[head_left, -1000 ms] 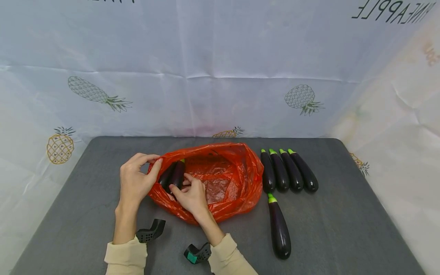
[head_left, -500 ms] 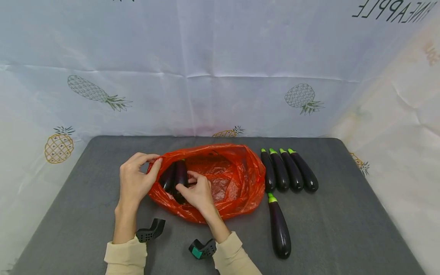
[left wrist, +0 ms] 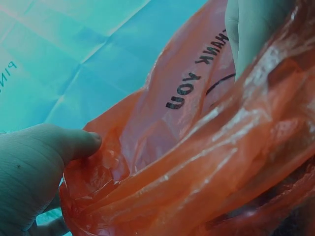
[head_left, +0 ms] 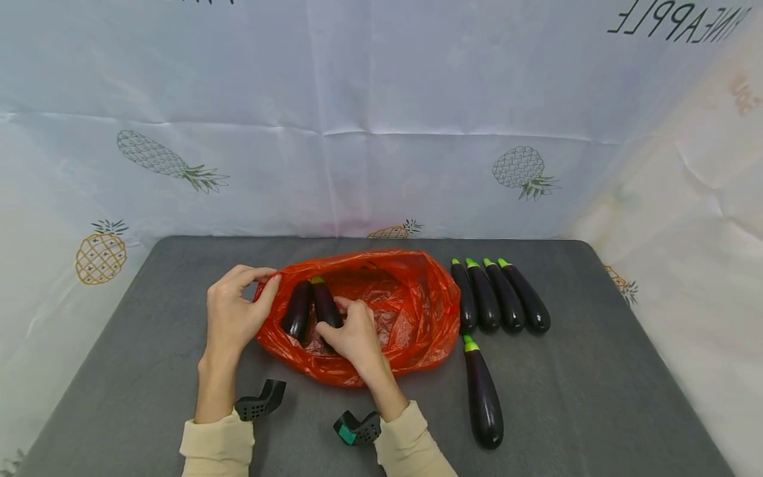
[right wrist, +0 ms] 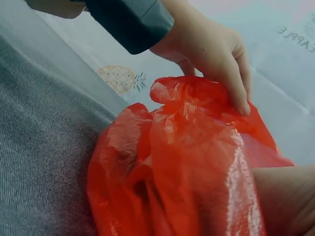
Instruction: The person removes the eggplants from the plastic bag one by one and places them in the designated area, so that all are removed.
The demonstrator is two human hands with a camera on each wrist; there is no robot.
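Observation:
A red plastic bag (head_left: 417,354) lies wide open on the table. My left hand (head_left: 234,315) pinches its left rim between thumb and fingers; in the left wrist view the thumb presses on the red film. Reaching over the near rim, my right hand (head_left: 356,339) holds an eggplant (head_left: 325,306) inside the bag, thumb on one side and fingers on the other. To its left, a second eggplant (head_left: 297,311) leans along the bag's left wall. In the right wrist view the bag film (right wrist: 197,162) hides the fingertips of my right hand (right wrist: 288,199).
Right of the bag, several eggplants (head_left: 505,298) lie side by side in a row, green stems away from me. Another eggplant (head_left: 484,397) lies nearer, below the row. A pineapple-print cloth (head_left: 369,179) hangs behind the grey table (head_left: 596,397).
My right hand has moved rightward inside the bag with its eggplant, which now tilts. A gap has opened between the two eggplants. My left hand has stayed on the rim.

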